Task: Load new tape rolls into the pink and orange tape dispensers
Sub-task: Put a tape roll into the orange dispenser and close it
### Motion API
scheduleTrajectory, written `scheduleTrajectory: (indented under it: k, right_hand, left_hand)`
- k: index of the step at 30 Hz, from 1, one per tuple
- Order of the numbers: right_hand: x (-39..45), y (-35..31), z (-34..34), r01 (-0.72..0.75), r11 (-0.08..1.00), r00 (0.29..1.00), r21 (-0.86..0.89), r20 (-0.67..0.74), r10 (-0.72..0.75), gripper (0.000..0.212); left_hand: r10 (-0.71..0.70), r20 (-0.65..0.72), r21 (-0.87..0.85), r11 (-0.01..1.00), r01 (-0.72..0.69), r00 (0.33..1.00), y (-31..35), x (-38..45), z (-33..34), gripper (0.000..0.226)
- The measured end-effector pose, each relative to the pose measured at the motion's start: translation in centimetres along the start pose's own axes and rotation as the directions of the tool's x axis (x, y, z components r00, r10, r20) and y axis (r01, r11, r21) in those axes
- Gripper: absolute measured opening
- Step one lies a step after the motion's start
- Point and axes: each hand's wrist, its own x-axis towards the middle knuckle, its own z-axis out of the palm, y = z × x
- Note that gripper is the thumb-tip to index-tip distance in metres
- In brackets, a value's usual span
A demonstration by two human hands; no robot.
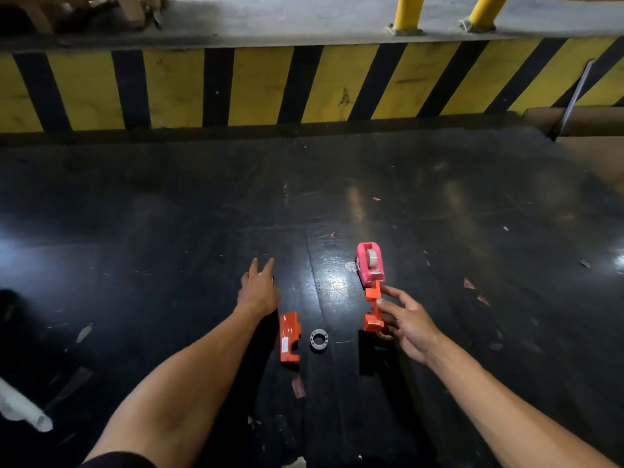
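The pink tape dispenser (pixel 370 264) stands on the black surface with a tape roll inside it. Just in front of it, my right hand (pixel 407 324) grips one orange dispenser half (pixel 373 307), held upright; a bit of tape shows under my fingers. The other orange half (pixel 289 336) lies flat at centre. Beside it on the right lies a small grey tape core (pixel 319 339). My left hand (pixel 258 291) hovers with fingers spread above the surface, just beyond the flat orange half. Whether something lies under that hand is hidden.
A yellow-and-black striped curb (pixel 304 86) runs along the far side. Cardboard (pixel 594 130) sits at the far right. A white paper roll (pixel 23 408) lies at the near left. Small scraps of tape and paper litter the dark surface (pixel 169 214).
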Motion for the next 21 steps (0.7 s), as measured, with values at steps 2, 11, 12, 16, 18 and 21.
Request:
scheduleTrajectory:
  k: [2,11,12,16,18,21]
  right_hand:
    - [0.2,0.0,0.3,-0.006,1.0,1.0,0.004,0.012,0.006,0.034]
    - [-0.3,0.7,2.2,-0.008,0.999,0.997,-0.047,0.082,0.012,0.035]
    - [-0.3,0.7,2.5,0.002,0.999,0.995,-0.053,0.098,0.003,0.036]
    - [-0.6,0.3,4.4,0.065,0.996,0.985,-0.068,0.163,-0.054,0.039]
    - [-0.9,-0.1,5.2,0.112,0.99,0.978,-0.086,0.183,-0.095,0.042]
    - [-1.3,-0.7,5.7,0.154,0.985,0.965,-0.079,0.226,-0.133,0.047]
  left_hand:
    - [0.02,0.029,0.065,0.998,-0.022,0.999,-0.6,1.0,-0.1,0.056]
    - [0.003,-0.139,-0.236,0.971,-0.036,0.99,0.7,-1.8,0.3,0.038]
    - [0.028,-0.154,-0.293,0.953,-0.073,0.988,1.3,-2.5,0.3,0.037]
    - [0.244,-0.194,-0.35,0.887,-0.299,0.95,3.7,-5.7,0.0,0.043]
    - [0.34,-0.171,-0.339,0.861,-0.379,0.925,4.6,-7.2,-0.3,0.05]
    - [0.43,-0.137,-0.318,0.834,-0.451,0.892,5.6,-8.9,-0.8,0.056]
